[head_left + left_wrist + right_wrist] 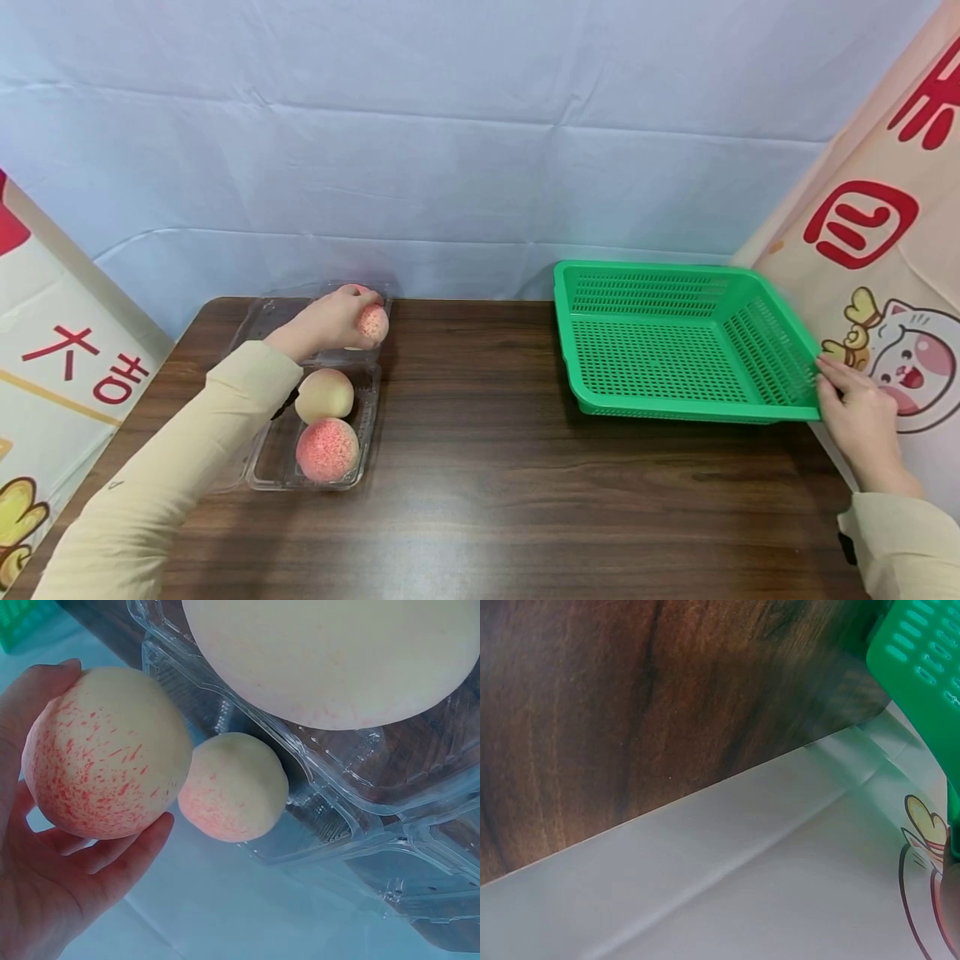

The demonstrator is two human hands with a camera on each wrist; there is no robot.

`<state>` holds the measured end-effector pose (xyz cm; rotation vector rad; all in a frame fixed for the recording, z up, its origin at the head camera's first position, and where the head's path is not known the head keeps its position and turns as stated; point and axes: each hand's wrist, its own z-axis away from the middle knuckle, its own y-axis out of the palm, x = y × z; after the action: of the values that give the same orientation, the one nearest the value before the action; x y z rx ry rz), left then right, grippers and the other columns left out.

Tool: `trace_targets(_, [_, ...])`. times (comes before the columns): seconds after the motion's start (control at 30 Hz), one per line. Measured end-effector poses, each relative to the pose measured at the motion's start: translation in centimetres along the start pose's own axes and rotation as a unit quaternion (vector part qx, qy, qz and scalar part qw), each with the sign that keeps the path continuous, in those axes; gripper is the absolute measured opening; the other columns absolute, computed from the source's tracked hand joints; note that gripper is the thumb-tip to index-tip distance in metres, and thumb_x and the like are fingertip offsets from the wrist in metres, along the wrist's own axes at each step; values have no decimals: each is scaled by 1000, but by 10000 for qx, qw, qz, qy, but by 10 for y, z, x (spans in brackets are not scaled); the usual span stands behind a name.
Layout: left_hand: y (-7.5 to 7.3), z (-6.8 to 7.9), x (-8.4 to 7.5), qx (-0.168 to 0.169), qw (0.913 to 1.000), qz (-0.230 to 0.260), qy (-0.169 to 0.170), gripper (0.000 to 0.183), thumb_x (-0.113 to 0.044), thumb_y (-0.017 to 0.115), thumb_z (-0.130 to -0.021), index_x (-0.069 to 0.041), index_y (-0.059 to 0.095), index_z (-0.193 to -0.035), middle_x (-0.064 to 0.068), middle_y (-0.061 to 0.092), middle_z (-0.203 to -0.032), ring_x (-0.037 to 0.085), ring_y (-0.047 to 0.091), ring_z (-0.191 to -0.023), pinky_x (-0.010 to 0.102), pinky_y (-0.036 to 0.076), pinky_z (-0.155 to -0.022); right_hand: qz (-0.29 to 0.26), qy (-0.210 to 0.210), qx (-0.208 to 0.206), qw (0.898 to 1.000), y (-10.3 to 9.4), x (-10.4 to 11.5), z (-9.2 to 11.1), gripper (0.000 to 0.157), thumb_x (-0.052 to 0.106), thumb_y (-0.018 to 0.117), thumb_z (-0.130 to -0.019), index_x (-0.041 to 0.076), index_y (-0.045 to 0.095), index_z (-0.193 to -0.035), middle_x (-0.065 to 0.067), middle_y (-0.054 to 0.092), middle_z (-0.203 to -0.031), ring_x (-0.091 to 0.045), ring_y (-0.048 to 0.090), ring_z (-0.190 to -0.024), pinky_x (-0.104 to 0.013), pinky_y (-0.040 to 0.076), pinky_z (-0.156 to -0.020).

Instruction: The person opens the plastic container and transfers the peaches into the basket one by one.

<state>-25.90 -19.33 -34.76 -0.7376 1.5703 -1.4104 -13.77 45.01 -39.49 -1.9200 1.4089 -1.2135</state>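
Observation:
My left hand (pixel 324 322) grips a peach (pixel 373 323), cream with pink-red speckles, above the far clear plastic box (pixel 270 321). In the left wrist view, my thumb and fingers curve around this peach (pixel 109 754), and another peach (pixel 234 787) sits just beyond it in the far box. The near clear plastic box (pixel 268 467) holds a cream peach (pixel 324 397) and a pink one (pixel 327 450). Over at the right, my right hand (pixel 858 408) holds the rim of a green plastic basket (pixel 675 411) by its near right corner; little of that hand shows in the right wrist view.
The brown wooden table (pixel 480 500) has a pale cloth (pixel 480 167) hanging behind it. Printed banners stand at the left (pixel 82 367) and right (pixel 862 225). The basket has slotted walls and a perforated bottom, with no items visible inside.

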Motion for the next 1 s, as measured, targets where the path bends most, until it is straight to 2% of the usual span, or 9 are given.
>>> trace_targets(0.23, [1,-1,-1,8,9999,-152,27,67,-27,74,-70,-4,49,-127,26,45,-122,38,46,-111,49,42,-83,20,-38,-30,10000,1,0,-1,36,10,39,-92,-12,54,-116,-26,49,-124,-26,34,-129,-50,24,-102])
trace_targets(0.3, [1,-1,-2,27,9998,-171,28,68,-28,74,-70,-3,48,-128,25,45,-122,38,44,-113,49,42,-84,17,-45,-57,10000,1,0,-1,36,10,39,-92,-12,54,-116,-25,49,-125,-28,36,-128,-48,23,-103])
trace_targets(0.43, [0,-2,-4,33,9998,-195,80,69,-28,74,-70,-3,48,-129,23,48,-121,38,41,-116,49,41,-86,34,-36,-85,10000,1,0,-1,35,10,40,-92,-12,55,-116,-22,48,-127,-22,35,-129,-44,23,-104])
trace_targets(0.53, [0,-3,-6,10,9997,-207,164,69,-29,74,-70,-3,48,-128,21,51,-118,37,43,-114,49,42,-85,39,-6,-38,10000,0,1,0,36,10,39,-92,-12,54,-117,-24,49,-126,-26,35,-129,-46,23,-103])
trace_targets(0.7, [1,-4,-8,-6,9993,-257,273,67,-31,74,-69,-5,50,-126,20,55,-112,34,49,-105,49,44,-79,35,47,100,9999,-2,2,-1,37,9,38,-92,-12,52,-118,-28,48,-124,-39,37,-125,-51,22,-102])
trace_targets(1.0, [2,-6,-14,-9,9985,-342,439,64,-32,74,-68,-7,52,-122,16,57,-101,29,54,-91,44,46,-72,42,38,71,10000,-1,1,-1,36,9,38,-92,-12,53,-118,-28,49,-124,-32,35,-128,-52,23,-101])
